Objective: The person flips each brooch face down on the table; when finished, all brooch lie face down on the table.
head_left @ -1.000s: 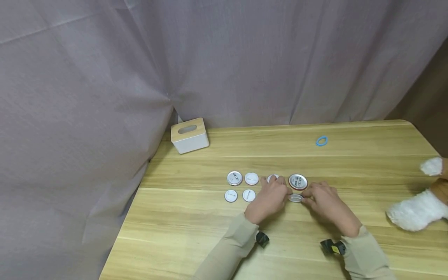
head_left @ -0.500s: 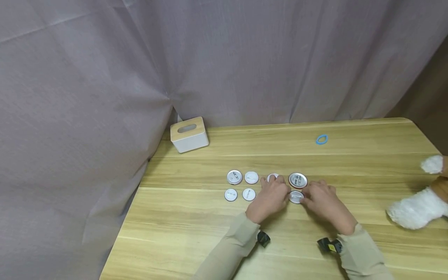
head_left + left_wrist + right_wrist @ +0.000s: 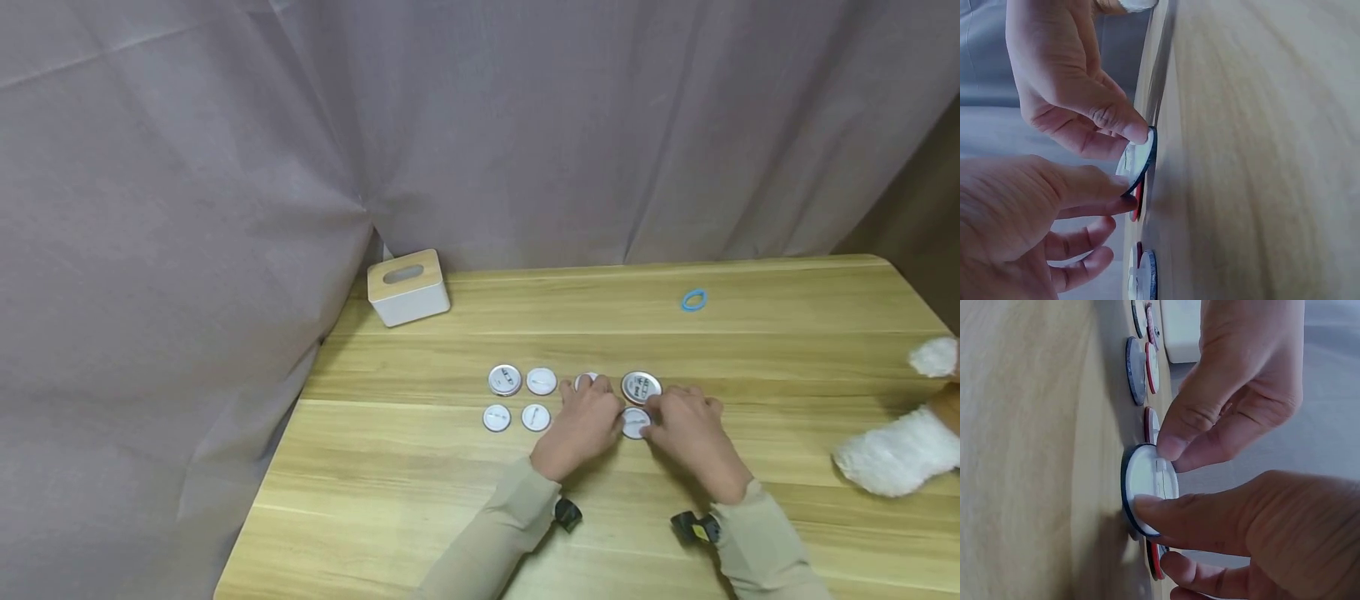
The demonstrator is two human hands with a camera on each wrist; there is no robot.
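Both hands meet at one round pin badge point(image 3: 636, 422), its white back and safety pin facing up. My left hand point(image 3: 587, 418) pinches its left edge between thumb and fingers. On the opposite edge, my right hand point(image 3: 692, 429) grips it with the thumb over the white back point(image 3: 1142, 469). The badge is held tilted, its lower rim close to the wood, in the left wrist view. Just behind it lies a larger silver-backed badge point(image 3: 641, 387). A white-backed badge point(image 3: 587, 380) is partly hidden by my left fingers.
Left of the hands, several badges lie pin side up in two rows, among them a silver one point(image 3: 505, 380) and a white one point(image 3: 497, 417). A tissue box point(image 3: 408, 289), a blue ring point(image 3: 693, 300) and a white fluffy object point(image 3: 896, 450) are farther off on the wooden table point(image 3: 360, 500).
The badge between my hands has turned from a steep tilt to show its back more fully. My right hand has shifted slightly left; the left has hardly moved.
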